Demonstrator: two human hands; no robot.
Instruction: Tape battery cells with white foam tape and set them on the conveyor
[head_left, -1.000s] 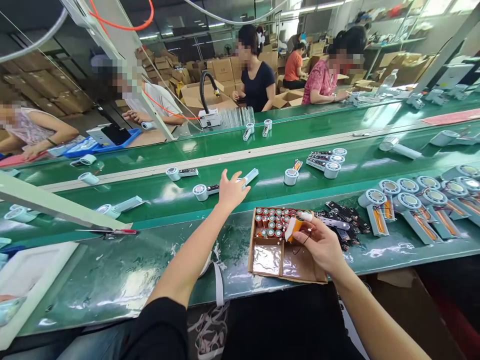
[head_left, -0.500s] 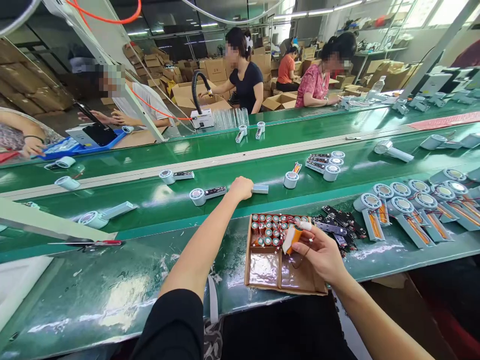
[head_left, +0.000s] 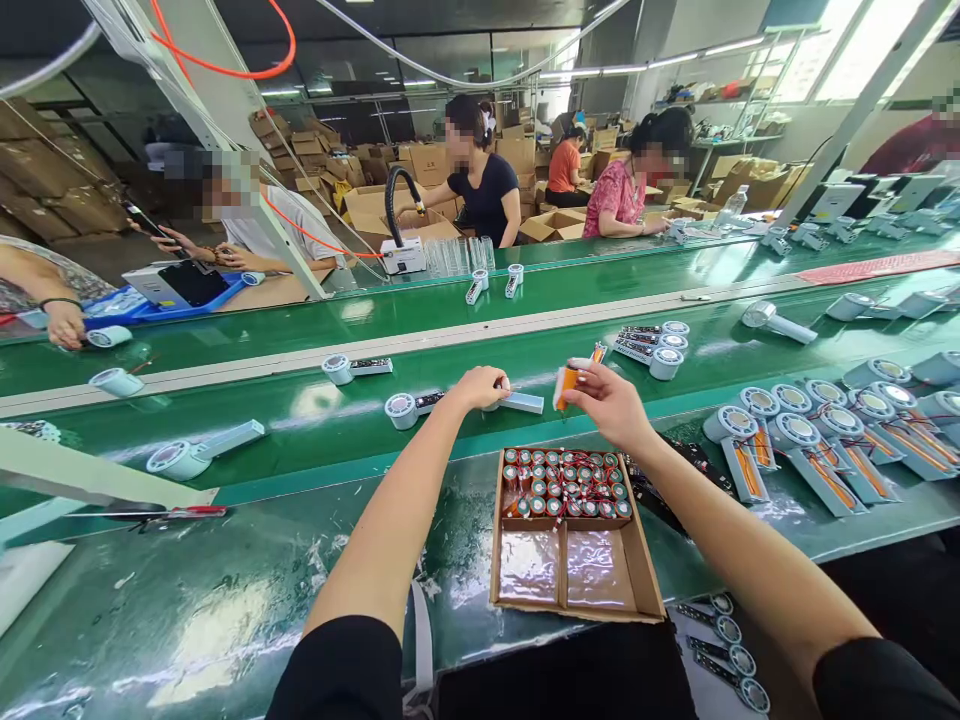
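Over the green belt, my left hand (head_left: 478, 388) is closed on a light blue handheld fan housing (head_left: 523, 402). Its handle points right, while its round head is mostly covered by my fingers. Just right of it, my right hand (head_left: 611, 402) pinches an orange battery (head_left: 568, 384) with a white piece on its left side. A small gap separates the battery from the handle's end. Below both hands lies a cardboard box (head_left: 651, 570), its back compartments filled with several upright batteries (head_left: 566, 482) with red and black wires.
Fan housings with orange batteries (head_left: 799, 430) lie in rows at right, beside dark circuit boards (head_left: 694, 465). More fan parts (head_left: 651, 345) sit along the belt (head_left: 315, 405). A red-handled tool (head_left: 196, 512) lies at left by a slanted post (head_left: 97, 465). Several people work across the line.
My right hand has carried the battery up from over the box to beside the fan housing. My left hand stays at the housing. At far left, a co-worker's hand has reached a fan part.
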